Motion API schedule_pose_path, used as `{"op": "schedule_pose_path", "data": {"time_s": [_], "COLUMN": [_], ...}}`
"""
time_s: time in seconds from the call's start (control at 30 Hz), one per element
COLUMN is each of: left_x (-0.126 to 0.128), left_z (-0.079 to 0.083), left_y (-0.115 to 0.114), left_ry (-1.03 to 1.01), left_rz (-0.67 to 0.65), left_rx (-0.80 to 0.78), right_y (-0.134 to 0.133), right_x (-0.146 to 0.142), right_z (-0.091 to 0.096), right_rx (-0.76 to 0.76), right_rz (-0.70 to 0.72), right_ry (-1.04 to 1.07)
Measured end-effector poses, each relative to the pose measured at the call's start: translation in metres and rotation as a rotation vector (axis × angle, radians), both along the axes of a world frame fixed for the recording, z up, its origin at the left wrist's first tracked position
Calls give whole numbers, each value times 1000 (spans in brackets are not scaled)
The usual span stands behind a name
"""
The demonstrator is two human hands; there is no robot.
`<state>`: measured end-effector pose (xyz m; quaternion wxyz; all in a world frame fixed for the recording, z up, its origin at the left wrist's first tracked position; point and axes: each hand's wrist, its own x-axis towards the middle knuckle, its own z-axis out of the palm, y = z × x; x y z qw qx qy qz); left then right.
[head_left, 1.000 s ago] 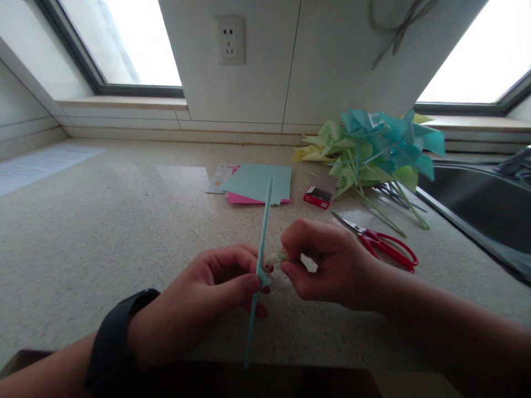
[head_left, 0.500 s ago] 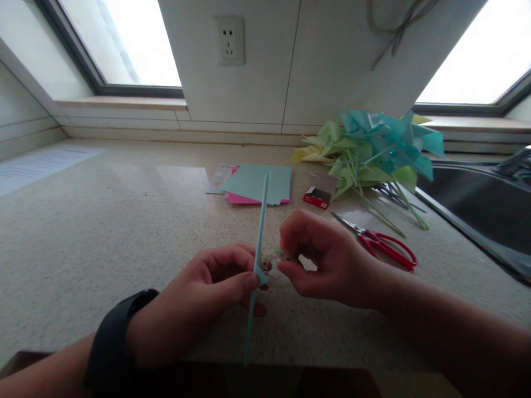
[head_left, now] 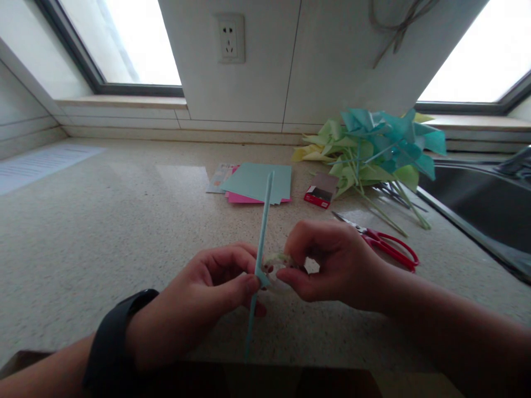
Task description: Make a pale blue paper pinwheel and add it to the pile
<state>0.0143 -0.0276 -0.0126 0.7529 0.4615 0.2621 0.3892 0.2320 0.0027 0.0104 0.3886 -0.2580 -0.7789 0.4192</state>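
My left hand (head_left: 224,282) is closed in a pinch on a rolled light-blue paper stick (head_left: 262,237), which stands nearly upright above the counter. A small folded flap sticks out of the stick beside the thumb. Just right of it, my right hand (head_left: 327,260) grips a small clear roll of tape (head_left: 279,261) between thumb and bent fingers. The roll's left side lies close against the stick and the left fingertips; whether any tape is stuck to the paper I cannot tell.
Red-handled scissors (head_left: 385,246) lie right of my right hand. Behind are light-blue and pink paper sheets (head_left: 257,179), a small red box (head_left: 318,196) and a pile of paper pinwheels (head_left: 373,143). A sink (head_left: 477,193) borders the right; a printed sheet (head_left: 45,163) lies far left.
My right hand has shifted slightly down and right, and more of the tape roll shows. The stick's top has tilted a little right; the left hand has hardly moved.
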Motion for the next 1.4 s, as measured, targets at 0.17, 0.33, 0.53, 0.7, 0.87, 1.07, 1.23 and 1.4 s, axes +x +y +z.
{"op": "schedule_pose_path", "data": {"time_s": [0.17,0.33,0.53,0.7,0.87,1.07,1.23,1.4], "left_x": [1,1,0,-2,-1,-1,1,2], "left_z": [0,1,-1,-3,-3,-3,-1,2], "left_y": [1,1,2,2,1,1,2,4], "left_ry": [-18,-23,-9,3,31,55,29,-8], "left_rz": [8,59,20,-22,-25,-23,56,196], "left_rx": [-10,-124,-150,-165,-178,-145,-181,-239], "right_y": [0,8,15,14,13,12,12,9], "right_x": [5,11,12,15,18,20,20,16], "right_z": [4,5,8,12,18,19,13,12], "right_rx": [-79,-260,-232,-152,-34,242,308,276], "right_rz": [71,183,188,199,200,161,61,-24], "right_ry": [15,105,4,-20,-128,-254,-167,-44]}}
